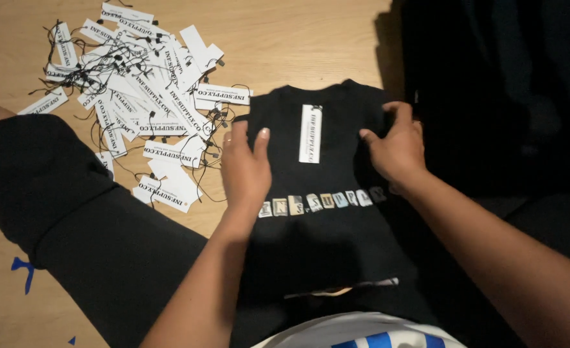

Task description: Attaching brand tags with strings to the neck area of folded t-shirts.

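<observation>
A folded black T-shirt [323,193] lies on the wooden counter [285,38], its long axis running away from the person, collar end at the far side and a row of pale printed letters across its middle. A white hang tag [311,133] rests upright along that same axis near the collar. The left hand [246,167] lies flat on the shirt's left edge, fingers together and extended, gripping nothing. The right hand [398,145] has its fingers curled onto the fabric at the shirt's upper right edge. A heap of white tags with black strings [137,90] lies to the left of the shirt.
</observation>
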